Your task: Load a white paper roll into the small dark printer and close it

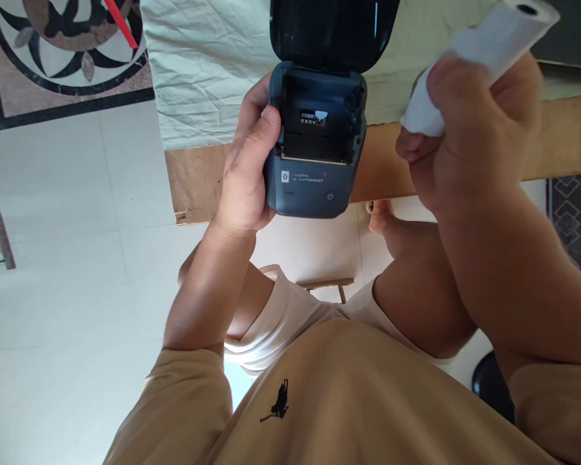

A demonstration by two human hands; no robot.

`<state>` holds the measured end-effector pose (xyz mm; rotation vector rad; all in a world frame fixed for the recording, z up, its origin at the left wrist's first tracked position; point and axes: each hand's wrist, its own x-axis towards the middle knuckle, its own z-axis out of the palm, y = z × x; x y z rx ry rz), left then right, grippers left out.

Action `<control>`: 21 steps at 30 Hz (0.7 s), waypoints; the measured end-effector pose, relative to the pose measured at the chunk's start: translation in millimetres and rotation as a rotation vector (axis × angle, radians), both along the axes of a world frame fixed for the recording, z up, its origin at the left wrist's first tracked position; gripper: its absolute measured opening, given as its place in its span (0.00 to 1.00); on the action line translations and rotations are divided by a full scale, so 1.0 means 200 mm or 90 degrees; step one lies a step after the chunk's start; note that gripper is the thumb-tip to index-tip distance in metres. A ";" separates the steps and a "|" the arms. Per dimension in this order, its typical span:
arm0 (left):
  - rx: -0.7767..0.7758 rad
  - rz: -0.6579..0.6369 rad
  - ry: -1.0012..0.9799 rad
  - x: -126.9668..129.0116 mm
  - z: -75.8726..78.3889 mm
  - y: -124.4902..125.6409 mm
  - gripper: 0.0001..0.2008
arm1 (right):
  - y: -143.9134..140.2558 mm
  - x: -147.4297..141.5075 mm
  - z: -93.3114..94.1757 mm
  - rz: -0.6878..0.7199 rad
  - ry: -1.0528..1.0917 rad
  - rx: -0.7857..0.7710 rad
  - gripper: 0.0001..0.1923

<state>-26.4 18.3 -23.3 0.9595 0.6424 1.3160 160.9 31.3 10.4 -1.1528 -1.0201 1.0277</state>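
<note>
My left hand (249, 152) grips the left side of a dark blue label printer (310, 187), thumb along its edge. The printer's glossy black lid (334, 32) is flipped up, so its paper bay (317, 135) lies exposed, with a small printed sticker inside and no roll in it. A power button shows low on the front. To the right, apart from the printer, my right hand (474, 123) is closed around a white paper roll (503, 39), held at a slant with its dark core hole facing up and right. My fingers hide part of the roll.
A wooden table (196, 184) with a pale green cloth (203, 77) lies under my hands. A dark flat object (569, 39) rests at the right back. Below are white floor tiles (53, 258), a patterned floor inlay (72, 64) and a wooden stool (326, 284).
</note>
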 end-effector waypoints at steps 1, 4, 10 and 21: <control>0.008 0.001 0.009 -0.01 -0.01 0.01 0.15 | 0.00 0.00 -0.02 0.011 -0.041 0.001 0.10; 0.025 -0.009 0.055 -0.02 -0.02 0.02 0.17 | 0.00 0.04 -0.07 0.087 -0.214 0.011 0.10; -0.002 0.001 0.053 0.00 0.04 -0.02 0.13 | 0.03 0.10 -0.10 0.031 -0.487 0.151 0.14; 0.092 -0.026 0.112 -0.01 -0.03 0.00 0.21 | 0.00 0.18 -0.06 0.121 -0.375 0.200 0.26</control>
